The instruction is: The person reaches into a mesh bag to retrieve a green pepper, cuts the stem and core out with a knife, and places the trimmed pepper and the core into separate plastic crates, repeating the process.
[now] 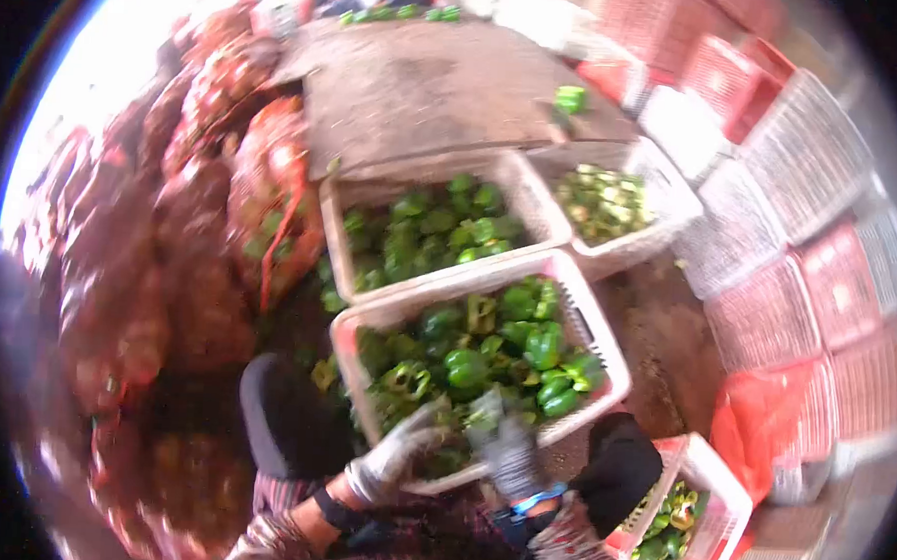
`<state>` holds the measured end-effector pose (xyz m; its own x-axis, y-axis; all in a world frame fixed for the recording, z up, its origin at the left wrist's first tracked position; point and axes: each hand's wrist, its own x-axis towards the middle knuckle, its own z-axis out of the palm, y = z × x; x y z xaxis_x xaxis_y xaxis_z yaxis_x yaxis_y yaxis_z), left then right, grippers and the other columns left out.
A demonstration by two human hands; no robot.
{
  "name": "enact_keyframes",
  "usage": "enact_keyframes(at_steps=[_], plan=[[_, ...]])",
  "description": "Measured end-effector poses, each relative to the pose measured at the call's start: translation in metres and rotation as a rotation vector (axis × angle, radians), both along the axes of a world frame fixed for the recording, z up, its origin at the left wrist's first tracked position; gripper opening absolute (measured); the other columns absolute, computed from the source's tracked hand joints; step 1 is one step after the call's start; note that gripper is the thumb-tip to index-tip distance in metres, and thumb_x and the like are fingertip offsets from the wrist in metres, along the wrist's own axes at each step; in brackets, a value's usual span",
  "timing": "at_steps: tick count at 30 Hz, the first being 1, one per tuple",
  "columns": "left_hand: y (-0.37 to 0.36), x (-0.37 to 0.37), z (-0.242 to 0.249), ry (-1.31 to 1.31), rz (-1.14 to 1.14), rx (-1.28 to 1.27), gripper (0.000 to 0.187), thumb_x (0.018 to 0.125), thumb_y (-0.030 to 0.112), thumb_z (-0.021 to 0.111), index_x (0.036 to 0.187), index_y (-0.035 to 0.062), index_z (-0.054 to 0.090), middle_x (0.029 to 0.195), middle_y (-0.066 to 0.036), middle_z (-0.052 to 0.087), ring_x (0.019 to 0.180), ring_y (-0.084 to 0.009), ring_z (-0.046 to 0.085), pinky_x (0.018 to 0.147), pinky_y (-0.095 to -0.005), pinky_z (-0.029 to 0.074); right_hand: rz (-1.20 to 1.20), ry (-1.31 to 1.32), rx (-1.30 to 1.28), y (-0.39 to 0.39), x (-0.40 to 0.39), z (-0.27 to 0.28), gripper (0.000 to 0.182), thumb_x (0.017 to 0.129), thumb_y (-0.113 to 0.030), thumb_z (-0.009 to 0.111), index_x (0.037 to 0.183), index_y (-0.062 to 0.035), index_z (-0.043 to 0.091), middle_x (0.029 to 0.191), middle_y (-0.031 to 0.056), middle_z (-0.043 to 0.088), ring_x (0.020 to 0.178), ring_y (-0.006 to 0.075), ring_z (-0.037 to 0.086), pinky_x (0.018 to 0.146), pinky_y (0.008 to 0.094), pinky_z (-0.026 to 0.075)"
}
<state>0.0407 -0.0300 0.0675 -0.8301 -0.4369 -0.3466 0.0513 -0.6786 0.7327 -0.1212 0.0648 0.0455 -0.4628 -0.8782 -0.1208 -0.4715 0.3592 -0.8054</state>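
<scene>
My left hand (408,446), in a pale work glove, reaches over the near edge of a white plastic crate (606,337). Its fingers are blurred among the peppers, so I cannot tell whether it grips one. In a grey glove, my right hand (510,451) is closed around a green bell pepper (482,414) close to the left hand. Whole and cut green peppers (467,368) fill the crate around both hands, some showing pale insides.
Behind stand a crate of green peppers (421,224) and one of pale cut pieces (602,202). A wooden board (427,89) bears a lone pepper (569,99). Full mesh sacks (204,259) crowd the left; stacked crates (741,233) line the right. A small crate (709,512) sits by my knee.
</scene>
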Motion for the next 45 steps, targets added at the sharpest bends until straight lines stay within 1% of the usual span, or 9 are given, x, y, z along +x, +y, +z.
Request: enact_keyframes(at_steps=[3, 11, 16, 19, 27, 30, 34, 37, 45], plan=[[-0.04, 0.059, 0.025, -0.099, 0.364, -0.284, 0.052, 0.088, 0.015, 0.052, 0.137, 0.0006, 0.04, 0.119, -0.011, 0.058, 0.111, -0.0219, 0.054, 0.094, -0.0347, 0.044, -0.006, 0.435, -0.142, -0.048, -0.089, 0.045, 0.046, 0.094, -0.014, 0.051, 0.137, -0.003, 0.039, 0.12, 0.0163, 0.051, 0.105, 0.0276, 0.053, 0.09, 0.0377, 0.043], [-0.072, 0.291, -0.067, -0.526, 1.449, -0.335, 0.031, 0.092, 0.017, 0.053, 0.119, 0.0039, 0.057, 0.102, -0.006, 0.064, 0.088, -0.0147, 0.06, 0.08, -0.0287, 0.049, -0.331, -0.096, -0.342, -0.098, -0.121, 0.083, 0.042, 0.097, -0.025, 0.048, 0.134, -0.0067, 0.043, 0.101, 0.0056, 0.054, 0.075, 0.0157, 0.052, 0.063, 0.0281, 0.046], [0.006, 0.314, -0.256, -0.936, 1.006, -0.221, 0.034, 0.087, 0.024, 0.06, 0.117, 0.0082, 0.058, 0.104, -0.012, 0.065, 0.09, -0.0237, 0.063, 0.074, -0.0345, 0.051, -0.622, -0.387, -0.271, -0.053, 0.098, 0.049, 0.038, 0.095, -0.031, 0.053, 0.122, -0.005, 0.051, 0.085, 0.0043, 0.056, 0.053, 0.0115, 0.048, 0.043, 0.0233, 0.043], [0.004, 0.292, -0.265, -1.357, 0.595, -0.514, 0.056, 0.083, 0.032, 0.062, 0.131, 0.0082, 0.046, 0.123, -0.022, 0.055, 0.102, -0.0386, 0.059, 0.088, -0.0456, 0.048, -0.151, -0.758, 0.536, 0.017, 0.113, 0.063, 0.038, 0.099, -0.022, 0.046, 0.132, -0.0041, 0.047, 0.11, 0.0095, 0.061, 0.096, 0.0183, 0.058, 0.085, 0.0332, 0.049], [-0.072, 0.247, -0.296, -1.54, 0.177, -0.653, 0.075, 0.071, 0.036, 0.071, 0.133, 0.004, 0.041, 0.122, -0.024, 0.054, 0.11, -0.0373, 0.057, 0.084, -0.0458, 0.051, -0.509, -0.451, 0.214, 0.034, 0.112, 0.034, 0.04, 0.095, -0.03, 0.051, 0.125, -0.0034, 0.05, 0.091, 0.0072, 0.058, 0.068, 0.0152, 0.052, 0.058, 0.0287, 0.044], [-0.085, 0.242, -0.292, -1.461, 0.351, -0.461, 0.063, 0.073, 0.035, 0.071, 0.123, 0.002, 0.052, 0.103, -0.018, 0.065, 0.092, -0.0318, 0.066, 0.079, -0.0422, 0.052, -0.468, -0.456, 0.047, 0.035, 0.11, 0.026, 0.041, 0.093, -0.033, 0.054, 0.122, -0.0032, 0.051, 0.085, 0.0063, 0.057, 0.057, 0.014, 0.049, 0.048, 0.027, 0.042], [-0.079, 0.265, -0.232, -0.482, 0.921, -0.022, 0.06, 0.081, 0.026, 0.07, 0.131, 0.0044, 0.045, 0.11, -0.009, 0.061, 0.094, -0.018, 0.06, 0.082, -0.0325, 0.05, -0.432, -0.5, 0.195, -0.004, 0.146, 0.062, 0.048, 0.089, -0.037, 0.056, 0.12, -0.0005, 0.051, 0.073, 0.0061, 0.055, 0.043, 0.0124, 0.045, 0.036, 0.025, 0.041], [-0.069, 0.261, -0.114, -0.144, 1.043, -0.255, 0.067, 0.08, 0.022, 0.07, 0.138, 0.0078, 0.038, 0.119, -0.008, 0.055, 0.107, -0.018, 0.055, 0.092, -0.0322, 0.046, -0.137, -0.58, -0.032, -0.051, 0.179, 0.086, 0.047, 0.091, -0.033, 0.057, 0.123, 0.0002, 0.049, 0.077, 0.0068, 0.058, 0.044, 0.0098, 0.047, 0.04, 0.0225, 0.04], [-0.052, 0.161, 0.046, 0.209, 0.731, -0.616, 0.075, 0.083, 0.028, 0.073, 0.141, 0.0045, 0.031, 0.128, -0.012, 0.049, 0.119, -0.0204, 0.046, 0.102, -0.0338, 0.037, 0.421, 0.048, -0.322, -0.056, 0.166, 0.107, 0.015, 0.095, -0.014, 0.054, 0.106, -0.0067, 0.06, 0.092, 0.0132, 0.069, 0.075, 0.0261, 0.07, 0.064, 0.0366, 0.055]])
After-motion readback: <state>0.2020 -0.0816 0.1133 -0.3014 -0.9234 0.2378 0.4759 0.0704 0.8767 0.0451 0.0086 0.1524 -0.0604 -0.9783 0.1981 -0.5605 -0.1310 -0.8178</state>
